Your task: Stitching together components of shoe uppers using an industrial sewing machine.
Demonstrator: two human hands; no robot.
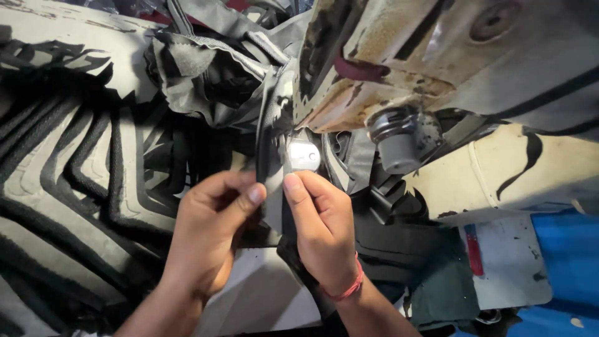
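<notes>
Hands pinch one dark fabric strip [272, 187] just below the sewing machine's presser foot [304, 155]. Left hand [209, 240] is closed, thumb and forefinger on the strip's left edge; right hand [321, 234] is closed too, thumb pressing the right edge nearest the foot. Strip runs up past the foot into a grey fabric heap [212, 68]. Strip looks light, soft, floppy, likely to slide or bunch, so best held at both edges, taut, close to the foot. Black looped trim [81, 175] lies left of the foot.
</notes>
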